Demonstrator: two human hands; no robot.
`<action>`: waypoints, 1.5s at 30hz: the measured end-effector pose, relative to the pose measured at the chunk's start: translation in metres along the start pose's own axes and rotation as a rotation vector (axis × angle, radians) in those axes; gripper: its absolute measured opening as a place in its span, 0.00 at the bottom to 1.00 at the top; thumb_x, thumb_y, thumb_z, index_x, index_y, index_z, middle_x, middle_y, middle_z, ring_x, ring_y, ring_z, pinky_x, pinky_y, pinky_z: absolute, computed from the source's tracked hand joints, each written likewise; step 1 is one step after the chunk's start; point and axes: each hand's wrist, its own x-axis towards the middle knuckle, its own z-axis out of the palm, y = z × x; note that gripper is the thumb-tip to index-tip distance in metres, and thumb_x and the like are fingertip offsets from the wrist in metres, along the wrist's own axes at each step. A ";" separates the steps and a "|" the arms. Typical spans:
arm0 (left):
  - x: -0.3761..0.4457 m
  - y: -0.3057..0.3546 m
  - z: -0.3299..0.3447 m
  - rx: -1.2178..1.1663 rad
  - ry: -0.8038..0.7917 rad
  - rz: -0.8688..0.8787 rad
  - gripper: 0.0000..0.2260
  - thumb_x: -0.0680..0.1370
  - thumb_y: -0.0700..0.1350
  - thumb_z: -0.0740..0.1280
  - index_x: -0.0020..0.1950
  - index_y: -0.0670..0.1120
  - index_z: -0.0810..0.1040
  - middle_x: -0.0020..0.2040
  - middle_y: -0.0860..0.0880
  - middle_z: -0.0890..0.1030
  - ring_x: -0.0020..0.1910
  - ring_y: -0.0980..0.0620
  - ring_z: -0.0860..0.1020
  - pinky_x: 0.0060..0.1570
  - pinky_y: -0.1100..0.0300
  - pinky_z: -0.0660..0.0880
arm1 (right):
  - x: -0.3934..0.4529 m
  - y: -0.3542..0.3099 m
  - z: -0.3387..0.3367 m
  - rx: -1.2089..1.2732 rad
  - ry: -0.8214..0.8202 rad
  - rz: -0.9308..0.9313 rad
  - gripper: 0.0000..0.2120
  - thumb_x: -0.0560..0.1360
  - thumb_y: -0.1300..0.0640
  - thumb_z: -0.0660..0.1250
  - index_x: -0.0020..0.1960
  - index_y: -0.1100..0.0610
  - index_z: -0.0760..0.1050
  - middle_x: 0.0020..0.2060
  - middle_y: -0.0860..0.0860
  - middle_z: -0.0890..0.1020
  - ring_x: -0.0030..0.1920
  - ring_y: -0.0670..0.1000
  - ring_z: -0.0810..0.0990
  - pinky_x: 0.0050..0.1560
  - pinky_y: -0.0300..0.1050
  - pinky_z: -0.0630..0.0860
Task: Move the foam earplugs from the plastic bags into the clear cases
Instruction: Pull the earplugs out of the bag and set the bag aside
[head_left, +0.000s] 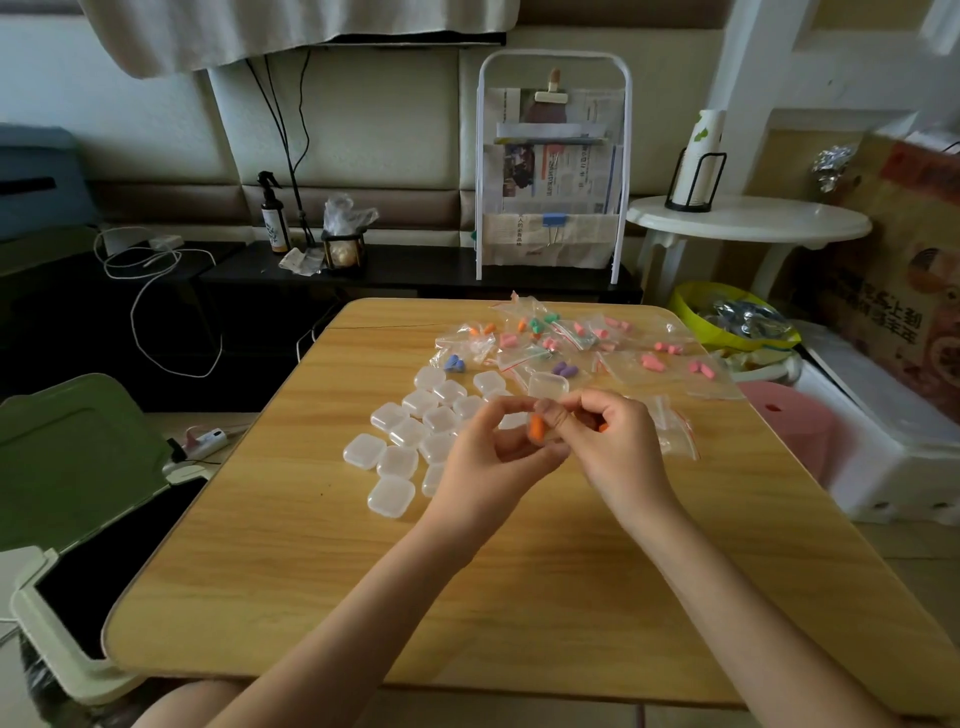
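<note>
Over the wooden table (519, 571), my left hand (491, 457) pinches an orange foam earplug (536, 429) and my right hand (613, 441) curls around the open clear plastic case (548, 387) at twelve o'clock, which I judge wants steadying while I press the plug in.

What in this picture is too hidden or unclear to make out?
- Head view: the clear case held above the hands; open or shut is unclear, fingers cover its lower part.
- Orange earplug: which hand pinches it is unclear, the fingers overlap.
- Second orange bit: mostly hidden inside the right hand.
- Cases under the left hand: count hidden.
</note>
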 end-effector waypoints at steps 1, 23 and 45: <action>0.000 0.001 0.000 -0.038 0.013 -0.027 0.13 0.74 0.37 0.70 0.57 0.43 0.75 0.45 0.43 0.85 0.48 0.50 0.83 0.49 0.61 0.79 | 0.000 -0.003 -0.001 0.035 -0.008 0.013 0.11 0.76 0.52 0.67 0.37 0.54 0.82 0.26 0.43 0.79 0.28 0.41 0.75 0.32 0.29 0.68; 0.011 -0.001 -0.014 -0.184 0.248 -0.141 0.03 0.77 0.38 0.67 0.50 0.43 0.79 0.46 0.41 0.84 0.47 0.47 0.84 0.48 0.59 0.80 | 0.004 0.000 -0.008 0.652 -0.006 0.331 0.13 0.71 0.65 0.70 0.54 0.62 0.73 0.45 0.58 0.84 0.49 0.56 0.84 0.49 0.43 0.80; 0.006 -0.004 -0.007 -0.236 0.073 -0.156 0.08 0.80 0.39 0.62 0.56 0.43 0.78 0.47 0.42 0.83 0.47 0.50 0.83 0.50 0.60 0.79 | -0.003 0.004 0.003 -0.162 0.093 -0.070 0.05 0.70 0.55 0.75 0.40 0.53 0.79 0.34 0.39 0.75 0.34 0.38 0.69 0.37 0.28 0.65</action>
